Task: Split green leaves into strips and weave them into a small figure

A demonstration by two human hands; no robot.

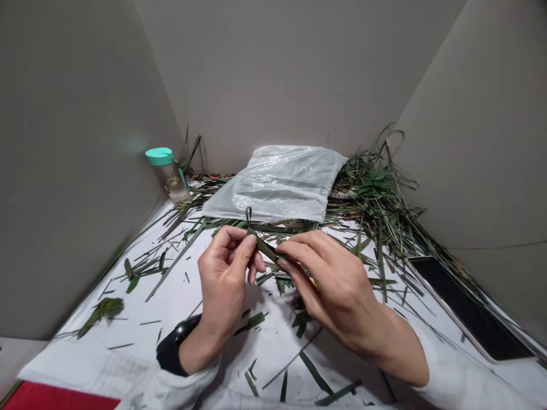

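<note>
Between my two hands, above the middle of the white table covering, is a green leaf strip (266, 249). My left hand (228, 267) pinches one end of it between thumb and fingers, and a small loop of leaf stands up just above that thumb. With thumb and fingertips, my right hand (331, 279) grips the strip's other end from the right side. The strip slants down from left to right. Part of it is hidden behind the fingers of both hands.
A white plastic bag (282, 182) lies behind my hands, over leaf strips. A heap of leaves (376, 188) fills the back right corner. A tablet (465, 307) lies at right, a teal-lidded bottle (170, 173) stands back left. Leaf scraps (316, 373) are scattered about; grey walls enclose three sides.
</note>
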